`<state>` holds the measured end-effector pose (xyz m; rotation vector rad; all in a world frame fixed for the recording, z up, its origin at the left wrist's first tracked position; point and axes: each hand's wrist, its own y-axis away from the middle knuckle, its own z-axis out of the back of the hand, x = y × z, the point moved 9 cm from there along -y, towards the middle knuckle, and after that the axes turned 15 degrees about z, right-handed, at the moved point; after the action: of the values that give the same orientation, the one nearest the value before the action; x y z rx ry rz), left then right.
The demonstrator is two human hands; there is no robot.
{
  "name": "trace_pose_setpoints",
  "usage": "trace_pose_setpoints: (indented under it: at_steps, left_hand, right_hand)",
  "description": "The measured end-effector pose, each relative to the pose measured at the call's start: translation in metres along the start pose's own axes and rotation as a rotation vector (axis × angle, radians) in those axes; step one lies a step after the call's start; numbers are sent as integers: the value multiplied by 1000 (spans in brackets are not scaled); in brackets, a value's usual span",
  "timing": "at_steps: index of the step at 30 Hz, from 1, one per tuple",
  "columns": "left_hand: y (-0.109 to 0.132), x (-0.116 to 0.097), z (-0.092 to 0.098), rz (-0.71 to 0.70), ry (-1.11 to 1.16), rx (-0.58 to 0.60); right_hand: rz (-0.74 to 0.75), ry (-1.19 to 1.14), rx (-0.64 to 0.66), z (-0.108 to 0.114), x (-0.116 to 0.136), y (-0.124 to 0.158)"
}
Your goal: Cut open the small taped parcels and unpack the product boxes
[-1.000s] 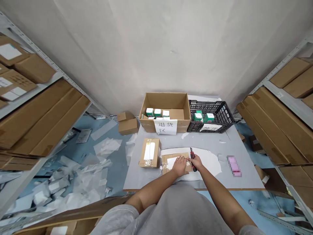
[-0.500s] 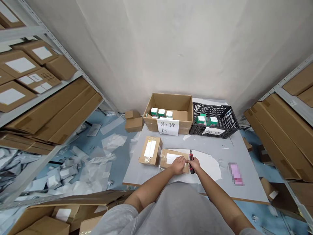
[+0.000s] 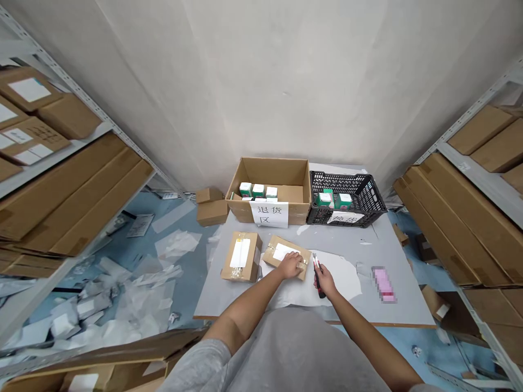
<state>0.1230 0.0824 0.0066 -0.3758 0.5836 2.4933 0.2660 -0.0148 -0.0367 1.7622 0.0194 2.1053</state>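
My left hand (image 3: pixel 290 265) lies on top of a small taped cardboard parcel (image 3: pixel 281 253) with a white label, fingers curled over its near edge. The parcel sits turned at an angle on a white sheet (image 3: pixel 343 275) on the grey table (image 3: pixel 368 245). My right hand (image 3: pixel 324 280) is closed round a red and black utility knife (image 3: pixel 316 267), whose tip points toward the parcel's right end. A second taped parcel (image 3: pixel 241 256) with a white label lies to the left.
At the table's back stand an open cardboard box (image 3: pixel 269 171) with green and white small boxes and a paper sign, and a black plastic crate (image 3: pixel 347 190). A pink object (image 3: pixel 383 284) lies at the right. Shelves of cartons flank both sides. Paper scraps litter the blue floor (image 3: pixel 134 283).
The parcel under my left hand has turned and shifted slightly left and away. My right hand with the knife has drawn back from its edge. The camera has swung a little.
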Motion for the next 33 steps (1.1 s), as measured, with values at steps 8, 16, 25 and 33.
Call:
trace_pose_setpoints:
  at_steps: [8,16,25,33]
  left_hand:
    - [-16,7,-5,56,147,39]
    - [-18,10,-8,52,206,6]
    - [-22,14,-11,114,352,2]
    - [-22,14,-9,150,388,35]
  right_hand:
    - [25,-37,221,-6,-5,27]
    - [-5,33,186,-8,-11,19]
    - [-43,161,155,-12,-15,16]
    - [-27,402,166,-3,-1,15]
